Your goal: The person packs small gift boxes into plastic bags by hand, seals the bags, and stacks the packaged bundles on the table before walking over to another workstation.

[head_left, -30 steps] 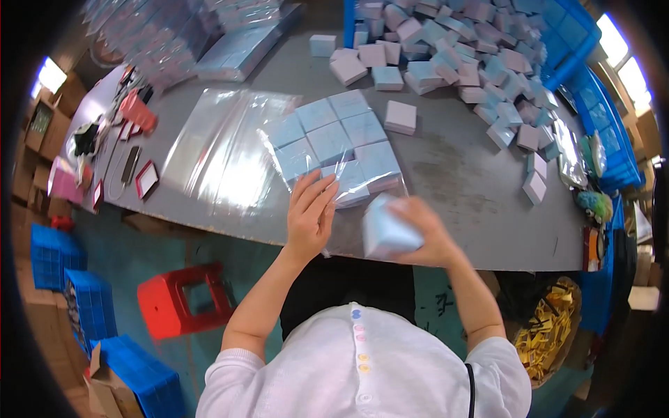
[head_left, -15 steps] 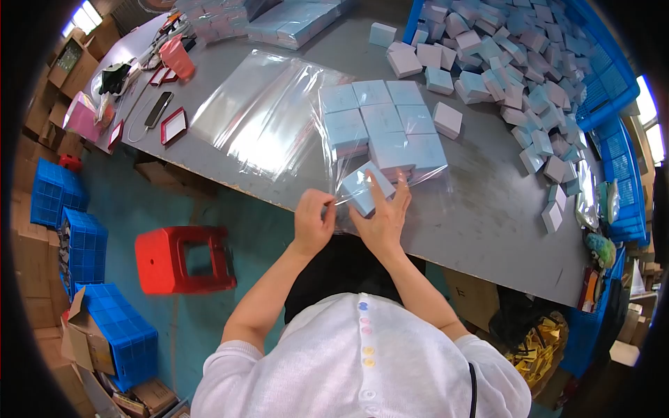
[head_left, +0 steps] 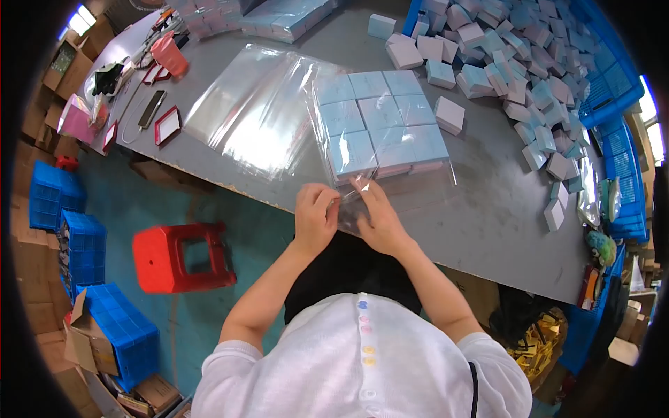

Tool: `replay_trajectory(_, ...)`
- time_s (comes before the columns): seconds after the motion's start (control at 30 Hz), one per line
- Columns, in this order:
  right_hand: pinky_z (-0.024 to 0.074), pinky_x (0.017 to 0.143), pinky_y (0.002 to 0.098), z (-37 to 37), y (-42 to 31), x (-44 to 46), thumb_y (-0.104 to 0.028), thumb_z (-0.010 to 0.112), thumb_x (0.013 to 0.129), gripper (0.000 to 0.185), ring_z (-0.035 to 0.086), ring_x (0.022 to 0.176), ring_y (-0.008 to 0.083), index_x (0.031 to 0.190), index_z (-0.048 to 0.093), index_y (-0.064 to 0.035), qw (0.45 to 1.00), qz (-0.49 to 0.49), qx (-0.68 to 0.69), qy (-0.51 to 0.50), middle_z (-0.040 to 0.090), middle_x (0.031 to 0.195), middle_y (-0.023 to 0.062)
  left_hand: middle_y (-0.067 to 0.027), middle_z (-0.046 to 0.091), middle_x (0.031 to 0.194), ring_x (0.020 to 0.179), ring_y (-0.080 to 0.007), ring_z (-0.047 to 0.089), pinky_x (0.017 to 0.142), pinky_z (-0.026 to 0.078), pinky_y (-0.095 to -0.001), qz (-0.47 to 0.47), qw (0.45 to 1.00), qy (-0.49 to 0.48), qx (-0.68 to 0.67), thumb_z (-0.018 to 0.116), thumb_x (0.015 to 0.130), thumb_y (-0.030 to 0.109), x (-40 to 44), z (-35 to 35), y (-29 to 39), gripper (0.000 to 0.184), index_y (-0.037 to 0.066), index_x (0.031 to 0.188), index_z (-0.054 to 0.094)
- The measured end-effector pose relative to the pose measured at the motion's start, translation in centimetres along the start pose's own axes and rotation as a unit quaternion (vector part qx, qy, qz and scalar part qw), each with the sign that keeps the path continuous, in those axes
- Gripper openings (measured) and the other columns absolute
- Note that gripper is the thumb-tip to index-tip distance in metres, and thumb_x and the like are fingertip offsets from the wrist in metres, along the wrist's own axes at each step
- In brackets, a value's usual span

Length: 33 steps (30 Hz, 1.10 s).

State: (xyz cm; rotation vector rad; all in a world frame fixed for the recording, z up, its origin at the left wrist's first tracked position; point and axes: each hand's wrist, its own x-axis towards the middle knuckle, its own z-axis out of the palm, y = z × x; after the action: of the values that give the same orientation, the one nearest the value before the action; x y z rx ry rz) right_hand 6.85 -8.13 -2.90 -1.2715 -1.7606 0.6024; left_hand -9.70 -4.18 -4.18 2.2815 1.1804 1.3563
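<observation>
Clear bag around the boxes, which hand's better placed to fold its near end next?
Probably the right hand: it is at the near end of the bag, closer to the loose plastic spreading right. The left hand, fingers curled at the near left corner, could steady the bag.

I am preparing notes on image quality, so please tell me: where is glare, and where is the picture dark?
Head view: strong white glare on the flat plastic sheets; head view: small glints on the clear bag around the boxes; head view: upper-left window washed out, corners black.
</observation>
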Motion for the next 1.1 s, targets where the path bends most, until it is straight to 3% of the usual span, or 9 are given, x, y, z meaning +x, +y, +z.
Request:
replay_trajectory(0.1,0.0422,0.098,0.0453,-4.1,2.2,-0.6,0.006,0.053,0.074,0.046,0.053,0.111,0.0412,0.119,0.057,0.0003,0.998,-0.027,-0.054,0.036,0.057,0.115,0.0223,-0.0115,0.060,0.093,0.088,-0.0328,0.059,0.079,0.048,-0.0410,0.032,0.996,0.028,-0.084,0.069,0.071,-0.001,1.3,0.3,4.7,0.023,0.004,0.092,0.062)
replay_trajectory(0.2,0.0445,0.092,0.0462,-7.6,4.1,-0.4,-0.002,0.056,0.080,0.034,0.055,0.106,0.0400,0.114,0.060,-0.0014,0.992,0.028,-0.106,0.054,0.060,0.110,0.0212,-0.0139,0.059,0.108,0.108,-0.0338,0.055,0.092,0.044,-0.0462,0.010,0.963,-0.183,-0.199,0.069,0.075,0.008,0.1,6.2,5.5,0.030,0.003,0.104,0.061)
replay_trajectory(0.3,0.0456,0.085,0.0472,-7.7,5.1,0.1,-0.015,0.059,0.085,0.028,0.056,0.099,0.0391,0.110,0.061,-0.0026,0.985,0.044,-0.167,0.011,0.060,0.105,0.0205,-0.0121,0.059,0.116,0.120,-0.0300,0.049,0.102,0.037,-0.0493,0.069,0.964,-0.256,0.034,0.065,0.082,0.020,0.6,10.5,4.5,0.036,0.003,0.113,0.061)
replay_trajectory(0.4,0.0455,0.082,0.0477,-5.6,3.9,0.9,-0.029,0.061,0.087,0.034,0.054,0.094,0.0407,0.111,0.060,-0.0048,0.967,0.018,-0.252,-0.040,0.057,0.097,0.0203,-0.0116,0.059,0.120,0.120,-0.0306,0.049,0.104,0.036,-0.0495,0.105,0.950,-0.294,-0.015,0.065,0.080,0.018,-0.1,7.8,2.8,0.040,0.002,0.117,0.060)
replay_trajectory(0.47,0.0405,0.092,0.0466,-3.9,2.7,1.6,-0.031,0.061,0.088,0.038,0.049,0.101,0.0416,0.113,0.058,-0.0035,0.960,0.083,-0.267,-0.017,0.053,0.108,0.0236,-0.0106,0.059,0.121,0.119,-0.0316,0.050,0.101,0.038,-0.0487,0.114,0.952,-0.283,-0.016,0.066,0.080,0.017,0.0,6.9,2.1,0.041,0.003,0.117,0.059)
replay_trajectory(0.6,0.0494,0.074,0.0416,-6.8,-2.0,3.0,-0.029,0.065,0.085,0.032,0.061,0.083,0.0303,0.104,0.063,-0.0033,0.978,0.060,-0.152,-0.130,0.063,0.091,0.0138,-0.0103,0.057,0.121,0.117,-0.0311,0.050,0.091,0.042,-0.0449,0.120,0.957,-0.263,0.007,0.065,0.078,0.014,1.5,7.1,1.7,0.038,0.003,0.115,0.060)
replay_trajectory(0.7,0.0475,0.057,0.0272,-10.4,-4.6,6.8,-0.019,0.066,0.083,0.017,0.062,0.060,0.0167,0.090,0.068,-0.0032,0.996,0.006,-0.056,0.068,0.068,0.075,0.0088,-0.0082,0.056,0.109,0.105,-0.0311,0.051,0.087,0.042,-0.0427,0.073,0.979,-0.187,0.028,0.063,0.075,0.007,0.3,7.7,2.7,0.028,0.002,0.103,0.063)
replay_trajectory(0.83,0.0493,0.065,0.0325,-9.1,8.0,13.6,-0.032,0.070,0.082,0.026,0.062,0.069,0.0203,0.092,0.069,-0.0073,0.996,0.021,-0.043,0.072,0.065,0.076,0.0063,-0.0087,0.055,0.098,0.095,-0.0300,0.052,0.079,0.042,-0.0408,0.059,0.979,-0.192,-0.017,0.063,0.069,-0.003,-1.9,7.1,3.6,0.024,0.003,0.092,0.064)
replay_trajectory(1.1,0.0501,0.071,0.0347,-7.6,8.3,13.3,-0.038,0.072,0.080,0.028,0.064,0.079,0.0210,0.089,0.071,-0.0112,0.984,0.045,-0.158,0.075,0.065,0.086,0.0038,-0.0115,0.054,0.092,0.088,-0.0309,0.053,0.073,0.043,-0.0400,-0.006,0.978,-0.207,-0.030,0.064,0.072,-0.002,-1.5,7.3,4.0,0.016,0.003,0.086,0.059)
